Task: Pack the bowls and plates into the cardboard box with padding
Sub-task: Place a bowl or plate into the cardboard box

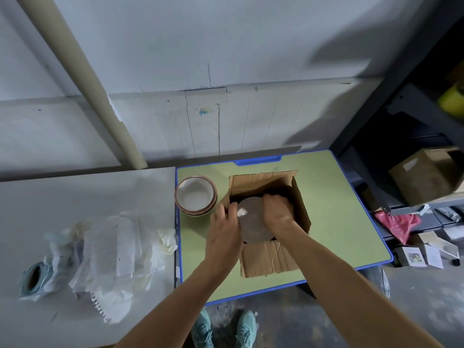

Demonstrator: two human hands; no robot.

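An open cardboard box (300,197) stands on the green table (334,217), flaps spread. A grey plate (253,224) sits in the box's mouth, held between both hands. My left hand (223,227) grips its left rim at the box's left edge. My right hand (277,212) curls over its right side, inside the box. A stack of pink-rimmed white bowls (195,194) stands on the table just left of the box. The box's floor is hidden by the plate and hands.
A heap of white padding paper (113,257) and a teal roll (34,277) lie on the grey table at the left. A dark shelf with boxes (426,177) and a pink bag (399,223) stands at the right. My shoes (223,330) show below.
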